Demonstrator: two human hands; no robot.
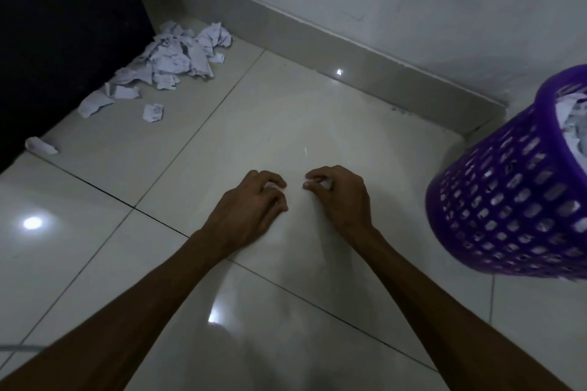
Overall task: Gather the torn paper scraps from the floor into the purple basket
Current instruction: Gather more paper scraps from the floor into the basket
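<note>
The purple basket (508, 200) stands on the floor (286, 124) at the right, close to the wall (381, 3). It has lots of little holes in its side. White paper (571, 124) is already inside it, up near the rim, and more white shows through the holes.

A pile of torn paper scraps (178, 57) lies far from the basket, at the top left, in the corner beside a dark cabinet (57, 41). A few loose scraps (153, 112) lie on the floor just in front of the pile, and one more scrap (41, 145) sits by the bottom edge of the cabinet.

Both hands are down low over the shiny tiles in the middle, near each other but not touching. The left hand (254, 203) has its fingers curled in. The right hand (336, 197) is curled too. Something small and white may be under the fingers of each hand, but I cannot tell if they are holding anything
</note>
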